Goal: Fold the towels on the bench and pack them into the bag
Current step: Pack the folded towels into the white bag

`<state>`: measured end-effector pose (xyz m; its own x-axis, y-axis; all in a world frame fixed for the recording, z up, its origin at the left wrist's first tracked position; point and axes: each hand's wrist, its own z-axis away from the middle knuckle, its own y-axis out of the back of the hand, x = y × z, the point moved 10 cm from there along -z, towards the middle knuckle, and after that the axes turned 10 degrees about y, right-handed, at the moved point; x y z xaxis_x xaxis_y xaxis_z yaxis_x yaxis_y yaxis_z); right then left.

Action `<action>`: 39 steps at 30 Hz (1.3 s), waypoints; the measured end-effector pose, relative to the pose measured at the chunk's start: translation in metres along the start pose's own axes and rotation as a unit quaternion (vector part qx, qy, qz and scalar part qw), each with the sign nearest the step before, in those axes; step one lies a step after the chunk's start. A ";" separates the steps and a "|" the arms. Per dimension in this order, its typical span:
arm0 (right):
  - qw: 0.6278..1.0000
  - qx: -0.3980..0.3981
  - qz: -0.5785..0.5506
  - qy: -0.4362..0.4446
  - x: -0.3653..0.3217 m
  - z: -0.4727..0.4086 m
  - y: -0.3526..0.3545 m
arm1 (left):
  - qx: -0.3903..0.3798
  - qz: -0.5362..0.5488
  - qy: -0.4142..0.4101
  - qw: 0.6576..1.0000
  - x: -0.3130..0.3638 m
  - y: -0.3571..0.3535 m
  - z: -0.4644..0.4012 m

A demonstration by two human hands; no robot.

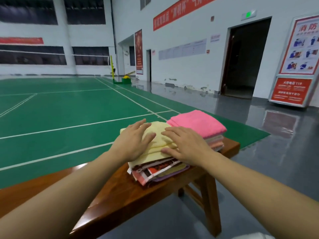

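The head view shows two bare hands, two piles of cloth and one bench (110, 202). The bench is brown polished wood and runs from the lower left toward the right, with its legs showing beneath the far end.

The near pile has a yellow towel (156, 144) on top, folded, pale and soft-napped, with a rounded fold along its near edge. Under it lie several flatter layers: a red, white and brown printed piece (155, 169), then a lilac layer (170, 175) at the bottom. How many layers there are cannot be counted, and whether the printed piece is a towel or a bag cannot be told.

The far pile sits just beside the near one, toward the bench's end. A pink towel (196, 123) tops it, bright and neatly folded, and below it show thinner edges in pale grey-pink and salmon (214, 142); their number is unclear.

The left hand (133, 144) lies flat on the yellow towel's left part, its fingers straight and slightly spread, grasping nothing. The right hand (186, 145) lies flat on the towel's right part, fingers likewise straight and spread, the thumb along the towel's near fold. Both palms face down.

Beyond the bench lies a green court (69, 111) with white lines, and a grey floor (259, 144) to the right.
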<state>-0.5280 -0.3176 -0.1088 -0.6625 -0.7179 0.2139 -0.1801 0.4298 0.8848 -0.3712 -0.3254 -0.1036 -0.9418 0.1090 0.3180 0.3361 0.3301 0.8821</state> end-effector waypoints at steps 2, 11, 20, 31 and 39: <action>0.999 -0.014 -0.029 -0.021 -0.004 -0.006 -0.010 | 0.017 0.097 0.121 0.988 -0.034 0.004 0.000; 0.997 -0.054 -0.021 0.056 -0.051 -0.025 -0.019 | -0.174 0.436 0.414 0.780 -0.093 -0.066 0.029; 0.998 -0.046 0.006 -0.034 0.028 -0.008 0.004 | 0.094 0.113 0.263 0.953 -0.042 0.020 -0.002; 0.855 -0.065 -0.221 -0.464 0.207 0.081 -0.034 | -0.096 -0.038 -0.092 0.990 0.165 -0.088 -0.074; 0.621 0.157 -0.570 -0.514 0.210 0.070 -0.048 | -0.023 -0.070 -0.078 0.994 0.146 -0.095 -0.084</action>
<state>-0.7092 -0.4503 -0.1359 -0.0596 0.0057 -0.9982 -0.9845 0.1647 0.0597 -0.5398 -0.4197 -0.1118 -0.9679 0.2107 0.1368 0.1986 0.3084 0.9303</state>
